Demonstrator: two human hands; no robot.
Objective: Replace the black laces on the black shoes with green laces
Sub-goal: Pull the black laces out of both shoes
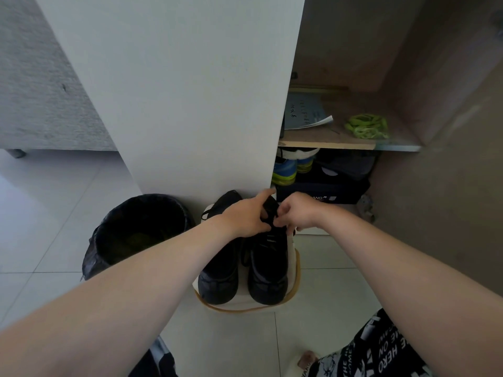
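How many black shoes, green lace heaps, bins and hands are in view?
Black shoes: 2
Green laces heap: 1
Black-lined bin: 1
Hands: 2, left hand and right hand
Total: 6

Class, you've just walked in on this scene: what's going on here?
A person is working on a pair of black shoes standing on a white stand. The left hand grips the top of the right shoe, while the right hand pinches at its black laces, which are still threaded. Neither hand holds the left shoe. The green laces lie bundled on a cupboard shelf, not yet picked up.
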